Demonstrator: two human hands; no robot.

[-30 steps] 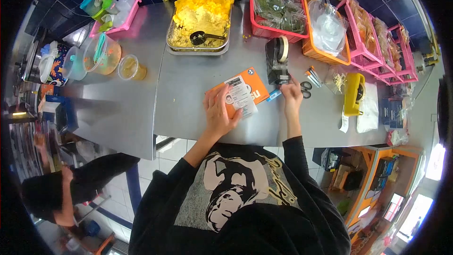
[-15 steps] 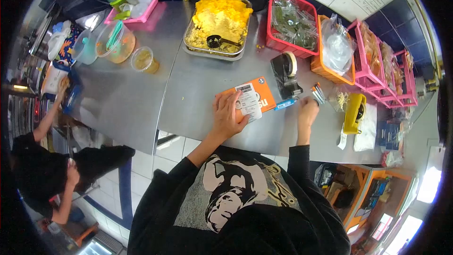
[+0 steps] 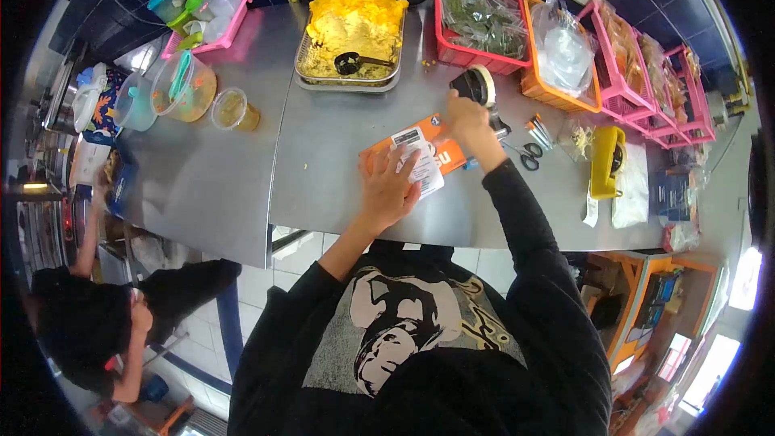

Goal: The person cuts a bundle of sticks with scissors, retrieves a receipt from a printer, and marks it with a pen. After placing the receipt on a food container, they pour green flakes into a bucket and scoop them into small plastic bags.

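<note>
An orange box with dark and white print lies on the steel counter, a white printed slip on its top. My left hand presses on the slip and box with its fingers spread. Beyond the box, my right hand has its fingers curled at the near side of a black tape dispenser, covering part of it. The dispenser's pale tape roll shows past the hand. Black-handled scissors lie right of my right forearm, beside several pens.
Behind stand a metal tray of yellow food with a black scoop, a red basket of bagged greens and an orange basket. A yellow tape dispenser is at right, plastic tubs at left. Another person works far left.
My right hand has moved up and left, from beside the pens to the black tape dispenser. The scissors now show on the counter. My left hand stays on the box. The view has shifted slightly.
</note>
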